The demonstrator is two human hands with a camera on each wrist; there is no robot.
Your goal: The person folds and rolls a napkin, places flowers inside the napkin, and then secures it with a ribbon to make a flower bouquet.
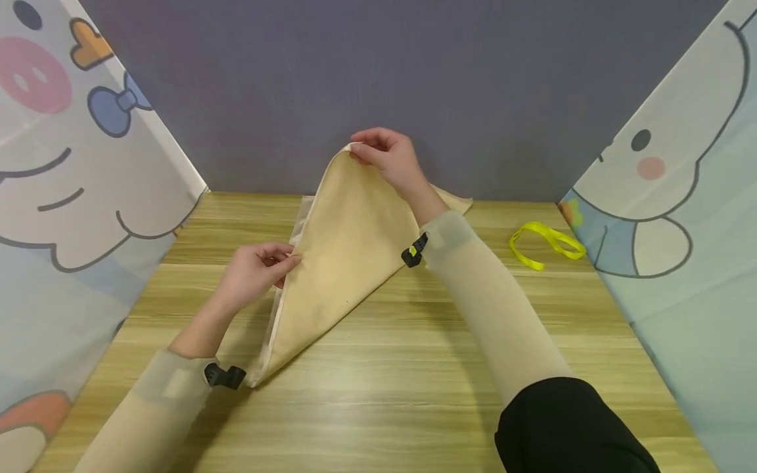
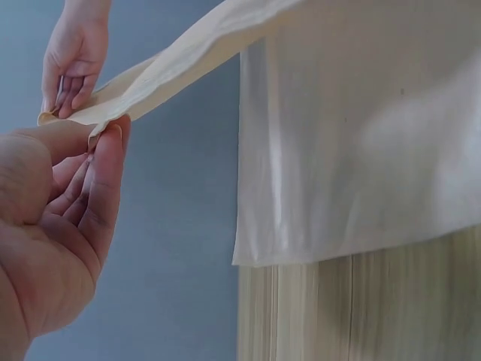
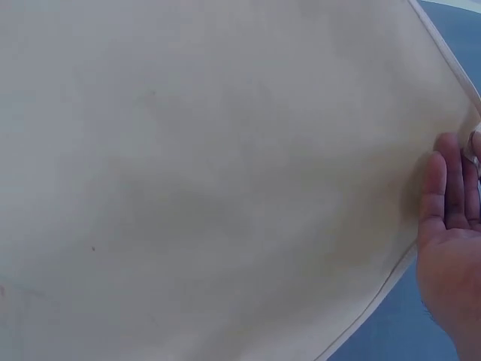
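A beige cloth (image 1: 349, 243) with a stitched hem is held up at a slant above the wooden table, its lower corner hanging down toward the near left. My left hand (image 1: 254, 272) pinches its left edge between thumb and fingers. Higher up, at the far top corner, my right hand (image 1: 393, 161) grips the hem with thumb and fingertips. The left wrist view shows the edge stretched between both hands, with a paler part of the cloth (image 2: 361, 150) hanging beside it. In the right wrist view the cloth's broad face (image 3: 210, 180) fills most of the picture, a few small dark specks on it.
A looped yellow ribbon (image 1: 534, 226) lies on the right of the wooden table (image 1: 378, 407). Behind the table stands a grey wall (image 1: 378, 66). Panels printed with cartoon animals (image 1: 59, 197) flank both sides.
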